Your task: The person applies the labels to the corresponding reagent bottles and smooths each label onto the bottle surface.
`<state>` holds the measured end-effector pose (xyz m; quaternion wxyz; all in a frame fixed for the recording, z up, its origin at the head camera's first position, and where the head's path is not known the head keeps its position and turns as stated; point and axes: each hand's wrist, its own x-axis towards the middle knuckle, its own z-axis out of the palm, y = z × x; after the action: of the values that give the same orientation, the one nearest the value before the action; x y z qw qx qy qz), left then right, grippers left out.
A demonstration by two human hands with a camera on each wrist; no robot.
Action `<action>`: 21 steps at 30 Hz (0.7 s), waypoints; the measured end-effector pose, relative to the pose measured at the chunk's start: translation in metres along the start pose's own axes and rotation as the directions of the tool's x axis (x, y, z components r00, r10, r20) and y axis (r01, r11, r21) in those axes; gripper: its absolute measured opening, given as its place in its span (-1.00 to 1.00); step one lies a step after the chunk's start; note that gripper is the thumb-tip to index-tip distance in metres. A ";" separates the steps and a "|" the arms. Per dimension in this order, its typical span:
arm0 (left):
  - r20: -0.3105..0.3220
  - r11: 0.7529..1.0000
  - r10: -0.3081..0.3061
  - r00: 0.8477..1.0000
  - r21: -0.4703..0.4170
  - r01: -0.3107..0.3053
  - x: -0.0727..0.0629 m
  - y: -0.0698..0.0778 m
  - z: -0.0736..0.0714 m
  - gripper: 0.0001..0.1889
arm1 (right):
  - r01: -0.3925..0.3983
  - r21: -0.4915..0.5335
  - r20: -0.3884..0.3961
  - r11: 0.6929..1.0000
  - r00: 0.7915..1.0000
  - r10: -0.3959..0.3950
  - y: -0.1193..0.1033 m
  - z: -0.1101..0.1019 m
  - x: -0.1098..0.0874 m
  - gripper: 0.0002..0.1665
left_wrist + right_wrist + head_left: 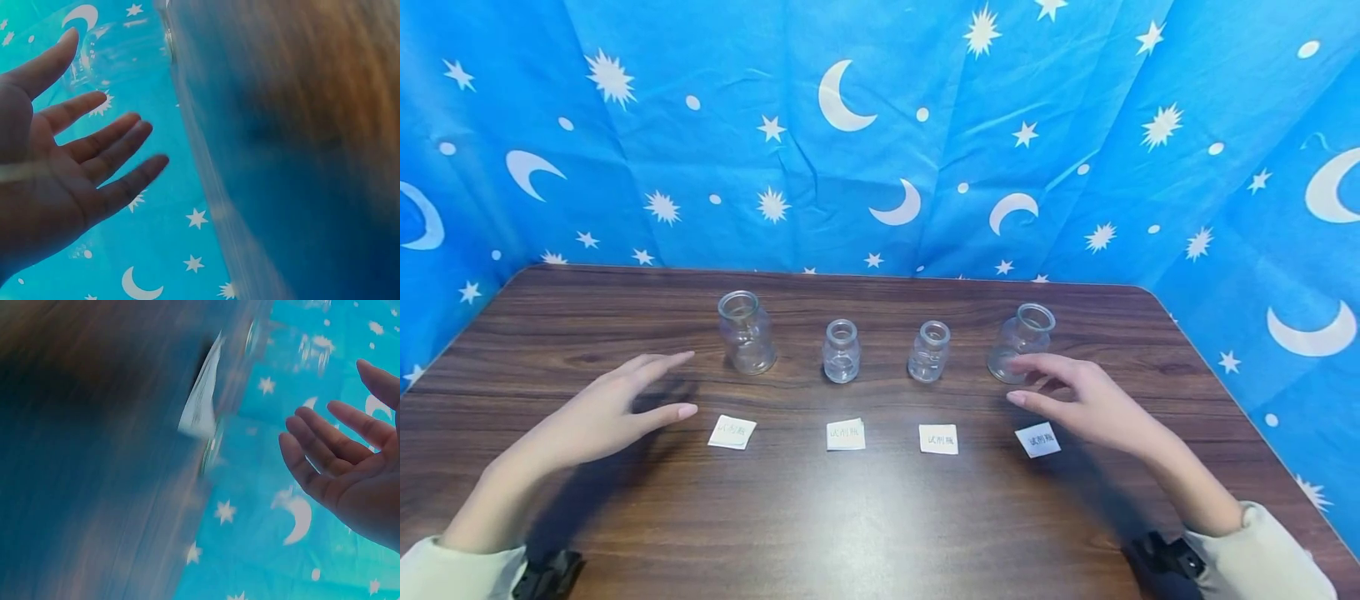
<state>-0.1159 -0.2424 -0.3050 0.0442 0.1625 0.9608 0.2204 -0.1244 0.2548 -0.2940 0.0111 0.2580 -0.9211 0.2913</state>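
Note:
My left hand [617,408] hovers over the table's left side, fingers extended and thumb apart, with nothing in it. Just to its right stands a larger clear glass jar [748,340], which also shows sideways in the left wrist view. Two smaller glass jars, one left of centre [842,357] and one right of centre [929,357], stand upright without lids. My right hand [1086,397], fingers loosely bent and holding nothing, partly covers another larger jar [1018,340]; contact cannot be told. Spread fingers of both hands show in the wrist views.
In front of the jars lie several white paper labels with characters: far left [732,432], left of centre [846,435], right of centre [938,439] and far right [1038,440]. They rest on a dark wooden table [760,517]. A blue star-and-moon curtain [820,183] hangs behind.

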 end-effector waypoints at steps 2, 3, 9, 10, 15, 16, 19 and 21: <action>-0.001 1.000 0.012 1.000 -0.016 -0.012 0.000 0.002 0.002 -0.30 | -0.002 0.049 0.037 0.999 0.999 0.000 -0.005 0.006 0.006 -0.59; -0.002 0.999 0.020 1.000 -0.025 -0.020 0.000 0.003 0.003 -0.31 | 0.005 0.071 0.053 0.997 0.999 -0.009 -0.008 0.010 0.009 -0.59; -0.008 0.995 0.077 0.997 -0.056 -0.078 0.003 0.005 0.008 -0.39 | 0.081 0.188 0.123 0.979 0.987 -0.105 -0.026 0.031 0.029 -0.61; -0.007 0.994 0.087 0.996 -0.060 -0.088 0.003 0.005 0.009 -0.40 | 0.085 0.201 0.134 0.976 0.985 -0.113 -0.030 0.034 0.033 -0.60; 0.001 0.987 0.128 0.992 -0.094 -0.127 0.005 0.006 0.012 -0.45 | 0.059 0.265 0.194 0.962 0.975 -0.113 -0.047 0.050 0.049 -0.56; 0.001 0.987 0.134 0.991 -0.096 -0.133 0.006 0.006 0.012 -0.47 | 0.045 0.279 0.207 0.959 0.973 -0.106 -0.051 0.053 0.053 -0.55; -0.002 0.980 0.171 0.985 -0.098 -0.171 0.010 0.004 0.014 -0.52 | 0.008 0.324 0.247 0.946 0.964 -0.093 -0.064 0.062 0.064 -0.56; 0.004 0.975 0.197 0.980 -0.106 -0.196 0.012 0.003 0.016 -0.56 | 0.003 0.357 0.267 0.934 0.958 -0.105 -0.072 0.070 0.072 -0.58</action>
<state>-0.1241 -0.2293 -0.3181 0.0375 0.2556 0.9267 0.2729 -0.1428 0.1335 -0.3016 -0.1587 0.3201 -0.8384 0.4115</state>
